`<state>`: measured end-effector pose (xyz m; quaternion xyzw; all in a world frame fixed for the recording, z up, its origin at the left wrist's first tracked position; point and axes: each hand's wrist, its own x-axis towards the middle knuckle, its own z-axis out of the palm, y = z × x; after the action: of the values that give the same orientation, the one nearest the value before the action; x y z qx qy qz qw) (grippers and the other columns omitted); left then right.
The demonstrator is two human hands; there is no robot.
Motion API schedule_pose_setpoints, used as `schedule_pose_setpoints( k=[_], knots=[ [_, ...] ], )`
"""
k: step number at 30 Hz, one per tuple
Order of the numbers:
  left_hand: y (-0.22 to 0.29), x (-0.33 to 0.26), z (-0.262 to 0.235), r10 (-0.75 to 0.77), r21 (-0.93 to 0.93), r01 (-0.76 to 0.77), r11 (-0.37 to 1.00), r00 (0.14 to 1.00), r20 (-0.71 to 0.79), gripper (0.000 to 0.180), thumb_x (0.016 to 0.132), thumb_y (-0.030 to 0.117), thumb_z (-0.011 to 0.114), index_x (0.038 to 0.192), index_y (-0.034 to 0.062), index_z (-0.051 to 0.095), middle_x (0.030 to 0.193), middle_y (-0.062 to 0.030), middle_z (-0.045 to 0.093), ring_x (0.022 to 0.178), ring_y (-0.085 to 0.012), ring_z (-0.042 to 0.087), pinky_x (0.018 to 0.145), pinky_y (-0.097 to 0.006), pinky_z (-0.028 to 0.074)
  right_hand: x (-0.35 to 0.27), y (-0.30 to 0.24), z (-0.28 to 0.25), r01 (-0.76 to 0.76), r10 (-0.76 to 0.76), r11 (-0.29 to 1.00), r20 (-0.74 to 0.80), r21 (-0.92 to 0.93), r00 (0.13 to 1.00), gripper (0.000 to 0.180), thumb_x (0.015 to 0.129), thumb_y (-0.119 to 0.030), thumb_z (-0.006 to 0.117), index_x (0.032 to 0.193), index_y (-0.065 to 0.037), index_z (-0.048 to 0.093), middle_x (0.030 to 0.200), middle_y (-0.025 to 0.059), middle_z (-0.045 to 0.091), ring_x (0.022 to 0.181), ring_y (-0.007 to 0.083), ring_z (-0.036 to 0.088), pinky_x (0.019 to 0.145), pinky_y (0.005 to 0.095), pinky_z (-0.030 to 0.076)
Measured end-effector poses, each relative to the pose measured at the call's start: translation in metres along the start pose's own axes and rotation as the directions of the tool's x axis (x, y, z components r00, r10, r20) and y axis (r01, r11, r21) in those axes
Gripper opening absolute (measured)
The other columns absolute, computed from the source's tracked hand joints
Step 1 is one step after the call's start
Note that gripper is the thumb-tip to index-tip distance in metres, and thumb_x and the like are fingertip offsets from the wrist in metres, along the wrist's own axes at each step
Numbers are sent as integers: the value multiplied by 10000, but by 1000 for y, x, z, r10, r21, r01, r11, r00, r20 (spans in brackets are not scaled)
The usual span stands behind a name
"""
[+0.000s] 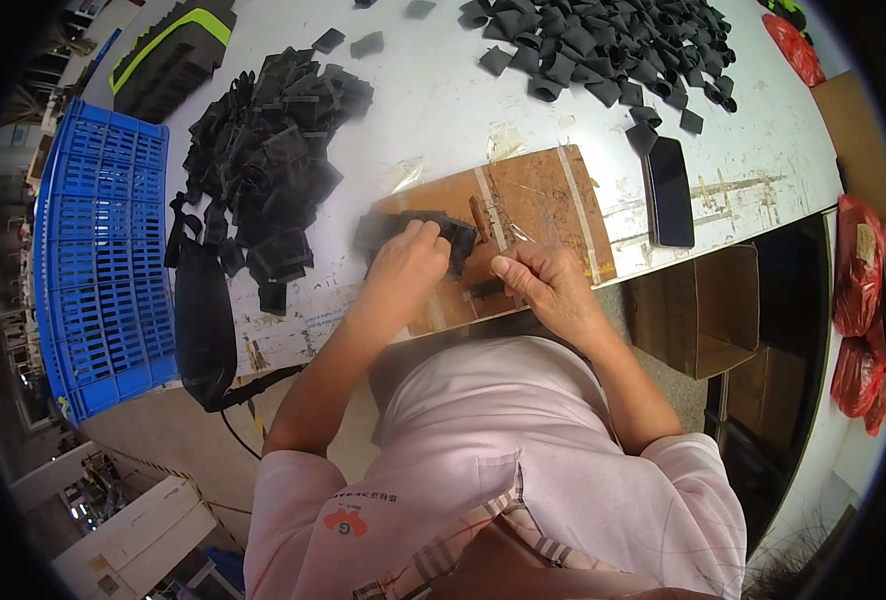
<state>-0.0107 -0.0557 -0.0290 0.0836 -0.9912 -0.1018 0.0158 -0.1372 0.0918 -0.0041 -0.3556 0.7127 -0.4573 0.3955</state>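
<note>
Two hands are working black webbing pieces on a scuffed wooden board.

The right hand point(546, 283) is curling into a loose fist, thumb pinching a small dark strip point(486, 289) lying flat on the board point(543, 195). The left hand point(410, 262) is closing over a black strap bundle point(433, 235), its long axis running left to right under the fingers. Farther off on the white tabletop point(443, 100), a heap of matte black straps point(268, 160) is lying left, with folded loops point(593, 45) beyond and a dark phone point(670, 190) to the right.
</note>
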Motion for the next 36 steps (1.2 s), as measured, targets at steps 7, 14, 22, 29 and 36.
schedule_pose_setpoints(
  k=[7,14,22,29,36],
  knots=[
    [-3,-2,-5,-135,-257,51,965,938,-320,78,701,-57,555,778,-49,550,751,-94,554,681,-228,558,619,-295,464,-5,-3,10,193,-207,976,-144,-105,968,141,781,-118,597,763,21,607,643,125,570,561,217,553,512,313,429],
    [61,-11,-37,-636,-988,57,141,771,-46,51,799,-18,558,848,-29,550,690,-36,580,596,-60,535,517,-170,419,-3,-17,28,524,-532,841,-382,-136,755,142,690,-45,656,788,16,574,682,107,523,569,230,531,494,304,423],
    [69,0,-44,-744,-936,-125,-330,644,176,134,753,-63,557,880,-22,543,672,-39,543,403,-27,342,365,-190,266,6,-16,28,456,-588,805,-407,-381,699,125,701,12,598,822,19,566,654,75,500,519,207,506,439,299,401],
    [73,-5,-48,-745,-987,-135,82,650,-151,183,752,-86,493,930,-44,507,759,-67,540,448,-18,381,408,-176,300,-1,-21,11,-228,-4,314,241,922,970,88,784,-78,605,836,-6,600,656,-15,515,489,49,368,437,186,294],
    [48,12,-77,-415,-603,-274,-749,904,105,177,812,-24,449,986,-31,479,776,-104,556,381,-34,381,329,-190,278,2,-87,-19,-8,-115,724,133,689,984,233,866,-258,527,731,-68,521,629,-57,438,519,14,334,447,161,265]
  ],
)
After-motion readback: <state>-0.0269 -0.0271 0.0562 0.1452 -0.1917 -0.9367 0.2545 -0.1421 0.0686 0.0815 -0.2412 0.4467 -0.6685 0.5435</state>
